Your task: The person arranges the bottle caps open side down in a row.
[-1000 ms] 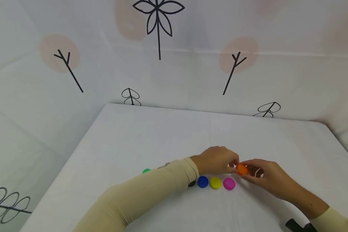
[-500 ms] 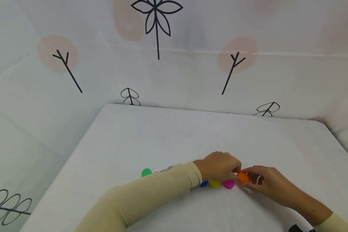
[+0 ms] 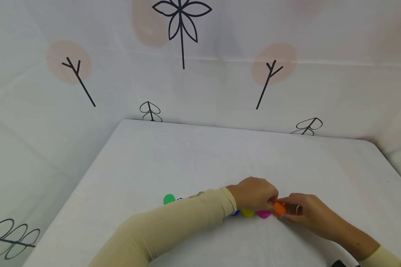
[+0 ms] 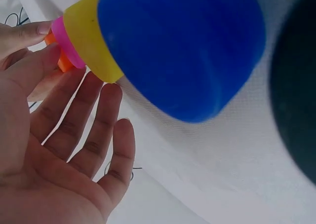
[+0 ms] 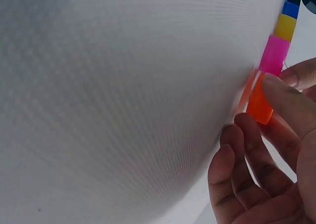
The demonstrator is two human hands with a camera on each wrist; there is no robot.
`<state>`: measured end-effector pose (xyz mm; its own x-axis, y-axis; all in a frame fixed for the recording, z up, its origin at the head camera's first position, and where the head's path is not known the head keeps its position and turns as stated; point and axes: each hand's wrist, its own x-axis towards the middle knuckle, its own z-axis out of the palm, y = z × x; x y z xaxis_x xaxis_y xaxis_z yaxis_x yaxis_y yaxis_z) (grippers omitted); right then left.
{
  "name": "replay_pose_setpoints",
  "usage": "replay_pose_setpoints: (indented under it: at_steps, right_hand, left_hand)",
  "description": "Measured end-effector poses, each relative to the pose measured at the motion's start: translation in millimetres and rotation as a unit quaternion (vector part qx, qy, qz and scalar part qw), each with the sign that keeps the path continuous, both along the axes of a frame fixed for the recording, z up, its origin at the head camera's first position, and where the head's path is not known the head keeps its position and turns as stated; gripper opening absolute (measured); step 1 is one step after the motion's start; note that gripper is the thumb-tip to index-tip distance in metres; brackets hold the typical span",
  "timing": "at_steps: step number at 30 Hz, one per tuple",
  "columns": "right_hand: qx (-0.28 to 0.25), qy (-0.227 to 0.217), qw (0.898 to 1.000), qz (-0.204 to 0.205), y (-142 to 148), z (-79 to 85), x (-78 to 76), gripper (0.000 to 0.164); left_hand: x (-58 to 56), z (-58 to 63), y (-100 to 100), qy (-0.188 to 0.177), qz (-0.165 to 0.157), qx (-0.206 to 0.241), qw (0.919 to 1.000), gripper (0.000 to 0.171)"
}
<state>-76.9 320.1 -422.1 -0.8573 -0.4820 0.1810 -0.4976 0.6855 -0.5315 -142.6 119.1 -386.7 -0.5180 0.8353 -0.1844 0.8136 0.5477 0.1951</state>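
Observation:
An orange disc (image 3: 280,208), a short thick round piece, sits at the right end of a row of coloured pieces. My right hand (image 3: 309,211) pinches it between thumb and fingers. From the other side my left hand (image 3: 254,193) has its thumb and index finger on it, its other fingers loosely bent. Beside the orange disc is a pink piece (image 5: 274,55), then a yellow one (image 4: 91,36) and a blue one (image 4: 182,51). In the right wrist view the orange disc stands close to the pink one; whether they touch is hard to tell.
A green disc (image 3: 169,199) and a white-and-blue piece (image 3: 180,199) lie farther left on the white table (image 3: 200,159). My left sleeve (image 3: 173,226) hides part of the row. A dark round piece (image 4: 301,86) fills the left wrist view's right edge.
Both hands have come down toward the near side with the orange disc, bringing it level with the row beside the pink piece. The left forearm now covers more of the row.

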Motion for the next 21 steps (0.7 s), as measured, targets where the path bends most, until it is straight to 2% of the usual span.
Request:
replay_pose_setpoints:
  at_steps: [9, 15, 21]
  right_hand:
    - [0.033, -0.048, 0.998, -0.019, -5, 0.9, 0.1, 0.037]
    - [0.051, -0.045, 0.997, -0.021, -5, -0.6, 0.0, 0.037]
    - [0.102, -0.131, 0.985, -0.05, -3, 8.1, -0.1, 0.055]
  left_hand:
    - [1.9, 0.8, 2, 0.017, 0.001, -0.017, 0.9997, 0.017]
    - [0.3, 5.7, -4, 0.02, 0.025, -0.015, 0.9994, 0.016]
    - [0.7, 20.4, -35, 0.095, 0.043, 0.023, 0.9943, 0.024]
